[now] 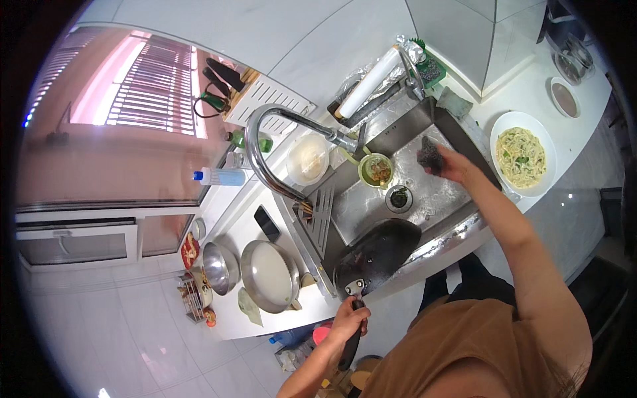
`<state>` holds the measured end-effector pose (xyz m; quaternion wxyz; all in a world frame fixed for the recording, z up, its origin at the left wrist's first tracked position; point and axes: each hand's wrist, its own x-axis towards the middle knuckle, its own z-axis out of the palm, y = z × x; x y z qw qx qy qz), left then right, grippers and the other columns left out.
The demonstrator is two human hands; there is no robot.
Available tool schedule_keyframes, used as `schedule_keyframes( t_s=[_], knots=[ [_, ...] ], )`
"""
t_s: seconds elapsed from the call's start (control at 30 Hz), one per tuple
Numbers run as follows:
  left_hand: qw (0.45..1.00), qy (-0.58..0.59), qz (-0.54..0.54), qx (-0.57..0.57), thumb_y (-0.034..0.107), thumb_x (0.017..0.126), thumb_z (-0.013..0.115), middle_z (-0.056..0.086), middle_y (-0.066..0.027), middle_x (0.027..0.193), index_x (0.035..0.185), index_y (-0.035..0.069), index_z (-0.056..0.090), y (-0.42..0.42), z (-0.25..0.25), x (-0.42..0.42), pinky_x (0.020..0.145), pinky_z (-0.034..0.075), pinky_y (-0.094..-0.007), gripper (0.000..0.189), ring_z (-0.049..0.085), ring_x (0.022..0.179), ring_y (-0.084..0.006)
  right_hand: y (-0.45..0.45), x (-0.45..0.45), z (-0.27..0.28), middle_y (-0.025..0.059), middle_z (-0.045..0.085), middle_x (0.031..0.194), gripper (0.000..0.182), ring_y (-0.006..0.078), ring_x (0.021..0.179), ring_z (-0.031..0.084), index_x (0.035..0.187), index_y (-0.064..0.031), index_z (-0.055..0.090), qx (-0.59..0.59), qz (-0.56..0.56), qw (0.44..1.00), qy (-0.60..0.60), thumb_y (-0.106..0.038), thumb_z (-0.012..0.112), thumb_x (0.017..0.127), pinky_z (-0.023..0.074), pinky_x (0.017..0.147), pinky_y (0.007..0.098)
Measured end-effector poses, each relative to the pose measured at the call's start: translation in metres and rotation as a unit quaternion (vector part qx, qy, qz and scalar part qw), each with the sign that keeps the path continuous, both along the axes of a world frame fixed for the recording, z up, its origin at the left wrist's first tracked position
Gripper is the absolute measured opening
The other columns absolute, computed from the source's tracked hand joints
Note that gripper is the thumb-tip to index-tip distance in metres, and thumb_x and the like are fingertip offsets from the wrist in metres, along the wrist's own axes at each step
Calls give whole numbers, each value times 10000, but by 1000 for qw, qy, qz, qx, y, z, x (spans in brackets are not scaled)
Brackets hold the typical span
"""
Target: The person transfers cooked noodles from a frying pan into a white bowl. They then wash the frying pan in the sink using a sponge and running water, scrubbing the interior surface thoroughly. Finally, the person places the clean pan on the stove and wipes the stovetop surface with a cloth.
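My left hand (pixel 351 318) grips the black handle of a dark frying pan (pixel 380 251), which is tilted over the near left corner of a stainless steel sink (pixel 348 214). A few drops show on the pan's dark surface. Over the right side of the basin, my right hand (pixel 454 164) holds a dark scouring pad (pixel 430 155), apart from the pan. Between them, the drain (pixel 399 199) has green scraps in its strainer. A small green strainer cup (pixel 375 170) with food scraps stands beside the drain.
A chrome faucet (pixel 259 144) arches at the sink's back left. A plate of noodles (pixel 520 154) stands right of the sink. On the left counter are a steel bowl of cloudy liquid (pixel 268 276), another steel bowl (pixel 220 267) and a phone (pixel 267 223). A knife block (pixel 264 99) stands behind.
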<state>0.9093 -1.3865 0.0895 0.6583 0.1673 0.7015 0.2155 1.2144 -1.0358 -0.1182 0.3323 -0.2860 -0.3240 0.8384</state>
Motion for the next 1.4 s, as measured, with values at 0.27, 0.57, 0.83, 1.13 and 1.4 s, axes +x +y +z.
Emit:
schedule_keyframes(
  t_s=[0.27, 0.57, 0.83, 1.13, 1.4],
  knots=[
    [995, -81, 60, -5, 3, 807, 611, 468, -67, 617, 885, 42, 447, 24, 20, -18, 403, 332, -328, 186, 457, 435, -162, -28, 6, -44, 17, 671, 975, 117, 189, 845, 646, 881, -118, 688, 217, 115, 887, -391, -229, 720, 864, 508, 672, 362],
    [991, -107, 70, -29, 8, 811, 605, 448, -52, 577, 798, 46, 449, 44, 32, -18, 414, 320, -308, 160, 439, 440, -151, -23, 13, -35, 151, 669, 976, 146, 327, 934, 653, 901, -88, 706, 382, 15, 648, -658, -174, 644, 800, 527, 788, 423],
    [991, -115, 72, -21, 22, 831, 611, 457, -56, 612, 807, 39, 444, 51, 22, -12, 415, 321, -311, 169, 442, 442, -152, 99, 7, 101, 155, 576, 1030, 220, 335, 982, 567, 1011, -28, 616, 343, -572, 614, -424, -217, 647, 902, 449, 847, 399],
    [990, -124, 63, -26, 52, 851, 584, 455, -57, 558, 782, 50, 444, 68, 31, 4, 418, 315, -293, 156, 435, 441, -143, 42, -11, 111, 87, 662, 1014, 141, 221, 968, 637, 1024, -69, 632, 341, -297, 823, -344, -151, 585, 919, 485, 821, 353],
    [989, -143, 33, -8, 42, 845, 590, 451, -53, 569, 829, 47, 446, 74, 55, 15, 402, 319, -295, 144, 432, 431, -135, -32, -32, -41, 161, 564, 1260, 762, 317, 1118, 579, 1455, -109, 379, -114, 109, 936, -314, -613, 533, 904, 443, 937, 561]
  ],
)
